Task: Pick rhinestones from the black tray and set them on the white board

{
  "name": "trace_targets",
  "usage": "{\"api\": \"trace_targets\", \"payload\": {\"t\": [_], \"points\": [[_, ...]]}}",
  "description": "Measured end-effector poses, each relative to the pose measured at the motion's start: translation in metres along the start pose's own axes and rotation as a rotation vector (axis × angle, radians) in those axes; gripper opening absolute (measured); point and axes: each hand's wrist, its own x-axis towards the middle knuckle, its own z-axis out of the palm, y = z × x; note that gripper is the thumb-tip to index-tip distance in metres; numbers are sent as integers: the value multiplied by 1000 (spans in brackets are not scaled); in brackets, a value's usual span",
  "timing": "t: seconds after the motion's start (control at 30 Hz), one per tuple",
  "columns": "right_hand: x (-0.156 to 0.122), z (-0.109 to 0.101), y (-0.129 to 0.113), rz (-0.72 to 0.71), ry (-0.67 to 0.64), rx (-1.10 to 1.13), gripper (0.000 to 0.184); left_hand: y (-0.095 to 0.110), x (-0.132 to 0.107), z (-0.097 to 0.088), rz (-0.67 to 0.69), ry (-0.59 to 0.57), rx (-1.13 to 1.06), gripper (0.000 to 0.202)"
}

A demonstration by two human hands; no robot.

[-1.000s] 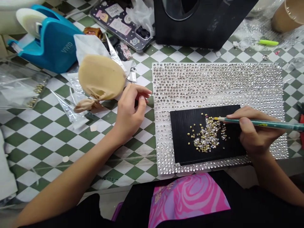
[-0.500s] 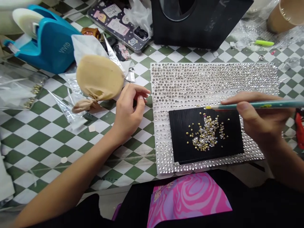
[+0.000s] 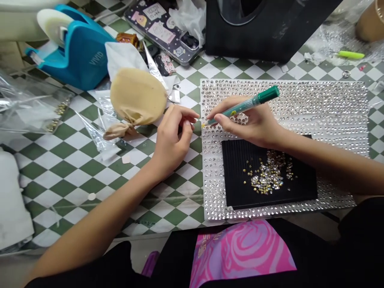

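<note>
My right hand grips a green pen-like picking tool with a pale yellow tip. That tip points left, close to the fingers of my left hand. Loosely curled, my left hand rests on the table with thumb and forefinger apart; I see nothing in it. Beneath my right hand lies a white sheet covered in rows of rhinestones. On the sheet sits a black ridged board bearing a heap of loose gold and silver rhinestones, partly hidden by my right forearm.
A tan knotted pouch lies beyond my left hand. Behind it stand a blue tape dispenser and a phone in a patterned case. A black box is at the back, a lime-green tool and brown cup at right.
My right hand has swung left with the picking tool, from above the black board to beside my left fingertips. My left hand keeps its pose; the view has shifted slightly.
</note>
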Motion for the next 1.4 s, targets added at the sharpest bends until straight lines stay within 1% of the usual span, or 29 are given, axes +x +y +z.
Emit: {"api": "trace_targets", "payload": {"t": [0.1, 0.4, 0.53, 0.6, 0.67, 0.8, 0.9, 0.97, 1.03, 1.07, 1.2, 1.33, 1.4], "points": [[-1, -1, 1, -6, 13, -32, 23, 0, 0, 0, 1, 1, -6, 19], [-2, 1, 3, -40, -16, -180, 20, -2, 1, 0, 22, 10, 6, 19], [0, -5, -3, -11, 25, -134, 20, -1, 1, 0, 14, 3, 16, 19], [0, -13, -9, 16, 83, -76, 19, 0, 1, 0, 8, 2, 11, 20], [-4, -23, -15, 13, 157, 15, 17, 0, 1, 0, -7, 0, 1, 21], [-29, -39, -23, 5, 383, 254, 12, -1, 1, 0, -17, 1, -20, 22], [-58, -40, -19, 32, 607, 321, 13, -2, 2, 1, -3, 9, -29, 21], [-77, -36, -14, 41, 795, 320, 19, -2, 2, 1, -1, 15, -35, 21], [-93, -30, -8, 83, 926, 318, 21, -2, 2, 1, 0, 17, -50, 20], [-100, -28, -5, 117, 955, 312, 21, -2, 2, 1, 1, 18, -58, 20], [-113, -24, 0, 205, 971, 246, 15, -2, 2, 2, 1, 16, -64, 18], [-113, -24, 3, 212, 989, 109, 13, -4, 2, 3, -5, 17, -64, 19], [-113, -24, 4, 201, 974, 32, 13, -4, 2, 3, -5, 14, -71, 18]]}}
